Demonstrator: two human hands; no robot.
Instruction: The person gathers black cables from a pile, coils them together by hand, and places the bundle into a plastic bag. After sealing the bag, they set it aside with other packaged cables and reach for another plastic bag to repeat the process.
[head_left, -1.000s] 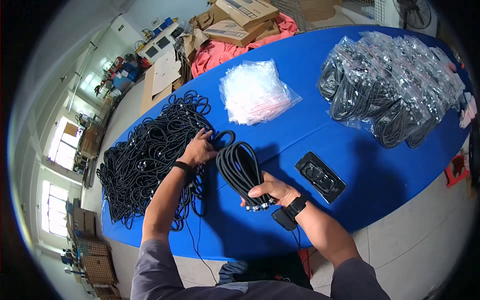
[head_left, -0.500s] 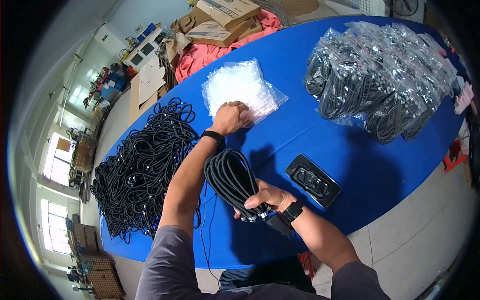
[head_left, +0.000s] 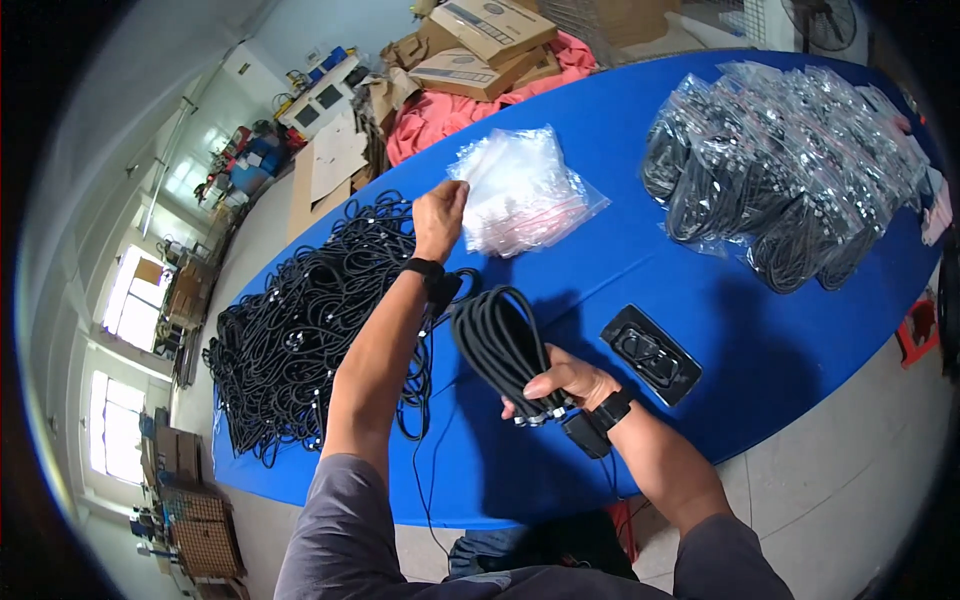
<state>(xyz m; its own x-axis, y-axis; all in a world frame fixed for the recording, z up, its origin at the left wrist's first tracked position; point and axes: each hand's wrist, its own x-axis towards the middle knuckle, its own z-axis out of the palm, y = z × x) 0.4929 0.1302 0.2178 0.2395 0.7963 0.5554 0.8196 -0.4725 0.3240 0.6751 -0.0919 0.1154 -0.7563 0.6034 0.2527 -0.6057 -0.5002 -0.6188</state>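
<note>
My right hand [head_left: 565, 382] grips a looped bundle of black cords [head_left: 492, 335] with silver metal ends [head_left: 540, 414]. The loops stand up above the fist, over the table. My left hand [head_left: 438, 220] is raised at the left edge of a stack of clear plastic zip bags [head_left: 520, 190]. Its fingers are pinched together; whether a thin bag is between them is not clear. Just left of that forearm spreads a loose heap of black cords [head_left: 300, 330] with small silver ends.
The blue-covered table [head_left: 600, 260] bears a black plastic tray-like case [head_left: 652, 355] right of my right hand. Bagged cords [head_left: 790, 170] lie piled at the far right. Behind the table are cardboard boxes [head_left: 475, 75] on pink cloth [head_left: 425, 125]. A thin wire [head_left: 418, 480] hangs near my left forearm.
My left hand has moved off the front edge of the bag stack, leftward and a little away from me. My right hand still holds the cord bundle. The whole view has shifted slightly.
</note>
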